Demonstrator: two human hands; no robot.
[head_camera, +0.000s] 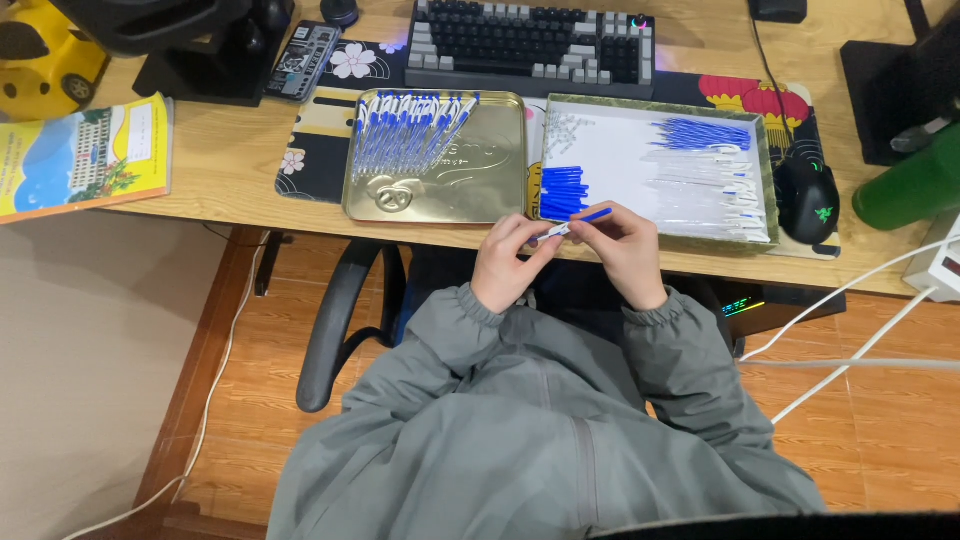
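Both hands are meeting at the near edge of the wooden desk (230, 160), just in front of the trays. Left hand (505, 265) is closing its fingertips round the clear barrel end of a blue-and-clear pen (570, 226); right hand (628, 252) is pinching the blue end w/ thumb and forefinger, so the pen is bridging the two, tilting up to the right. Both grips are narrow, fingertip-only. Pen is looking v. light, thin, stiff plastic, prob. smooth and a bit slippery, so best held near each end w/ pads, not squeezed hard at the middle. Far-left of the hands a gold metal tray (500, 190) is holding a fanned row of finished pens (405, 135). Right of it a white-lined box (610, 150) is carrying a block of blue caps (562, 192), blue refills (705, 133) and clear barrels (705, 195). A keyboard (530, 45) is sitting farther back, a mouse (806, 196) to the right.
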